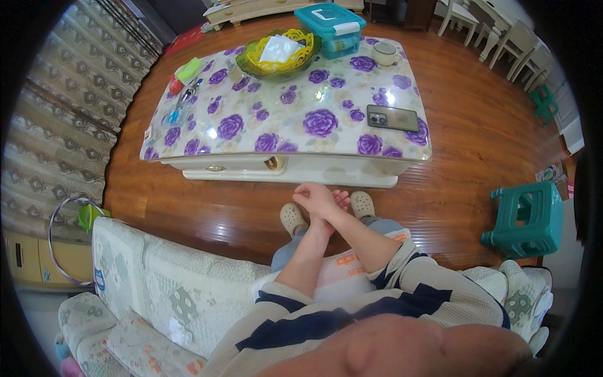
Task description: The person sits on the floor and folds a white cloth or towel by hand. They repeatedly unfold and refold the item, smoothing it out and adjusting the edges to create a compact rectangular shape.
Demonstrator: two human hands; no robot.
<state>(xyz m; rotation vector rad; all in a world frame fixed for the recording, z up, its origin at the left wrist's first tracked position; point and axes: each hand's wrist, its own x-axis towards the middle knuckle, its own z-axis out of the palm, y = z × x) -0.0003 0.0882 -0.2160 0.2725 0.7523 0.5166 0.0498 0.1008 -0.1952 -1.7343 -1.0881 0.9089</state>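
Note:
My forearms cross at the wrists in front of my knees, the right one lying over the left. My left hand [340, 200] shows beyond the right wrist, palm turned up and fingers apart, with nothing in it. On the other side, my right hand [316, 200] has its fingers loosely folded, and I see nothing in it. A white sheet or bag with orange print [342, 267] lies across my lap under the forearms. Past the hands stands a low white table with a purple-rose cover [289, 129]. On it rests a phone [393, 118], the nearest loose thing at the right.
A teal lidded box [333, 28], a yellow basket in a green bowl [276, 53], a candle jar [384, 53] and small items crowd the table. Green stools [527, 217] stand right. I sit on a quilted sofa [182, 276]; beige clogs [292, 217] are on the wooden floor.

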